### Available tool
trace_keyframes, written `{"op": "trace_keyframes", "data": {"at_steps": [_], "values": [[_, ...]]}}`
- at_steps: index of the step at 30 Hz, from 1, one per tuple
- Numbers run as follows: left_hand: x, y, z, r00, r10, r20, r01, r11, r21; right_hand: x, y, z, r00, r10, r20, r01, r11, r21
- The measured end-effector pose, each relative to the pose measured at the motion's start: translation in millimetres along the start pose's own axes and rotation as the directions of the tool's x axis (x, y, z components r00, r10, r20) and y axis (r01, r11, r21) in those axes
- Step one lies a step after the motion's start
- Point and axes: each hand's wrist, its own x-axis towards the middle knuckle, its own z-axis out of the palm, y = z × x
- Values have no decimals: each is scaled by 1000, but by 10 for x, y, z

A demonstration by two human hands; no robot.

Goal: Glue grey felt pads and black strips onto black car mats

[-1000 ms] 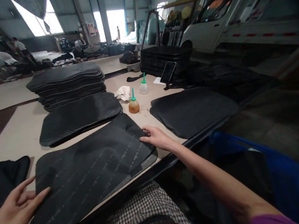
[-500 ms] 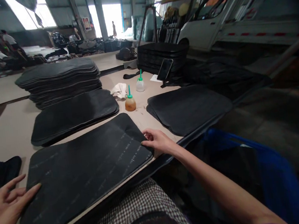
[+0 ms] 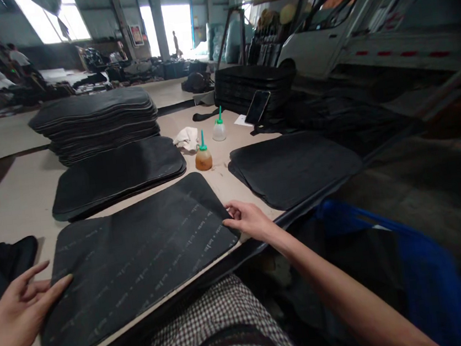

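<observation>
Black panel (image 3: 148,254) near table (image 3: 227,187) edge: right hand (image 3: 250,220) pinches its rim, left hand (image 3: 17,314) open.

Worktop (image 3: 12,192): 1 top blk sheet (image 3: 144,255) nr front edge; 2 hands, L hand (image 3: 18,322) + R hand (image 3: 252,221). Blk piles (image 3: 118,172): 4 (2 twd L side, 2 twd R), sheets/pile can't tell. Ctr: 2 bottles (image 3: 203,159), 1 rag (image 3: 187,139). Back R: 1 phone (image 3: 257,107), 1 paper (image 3: 241,120). Bkgd: 2 ppl (image 3: 20,58), 1 truck (image 3: 320,46).
</observation>
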Motion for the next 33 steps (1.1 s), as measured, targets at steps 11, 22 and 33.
{"op": "trace_keyframes", "data": {"at_steps": [11, 22, 33], "values": [[-41, 14, -61, 963, 264, -47, -268, 953, -141, 69, 345, 169, 996, 85, -34, -85, 996, 16], [-115, -188, 51, 935, 350, -55, -350, 937, 8, 54, -180, 60, 949, 311, -47, -312, 950, -22], [-139, -248, 57, 925, 375, -57, -372, 926, 62, 80, -17, 76, 965, 261, -10, -262, 965, -9]]}}
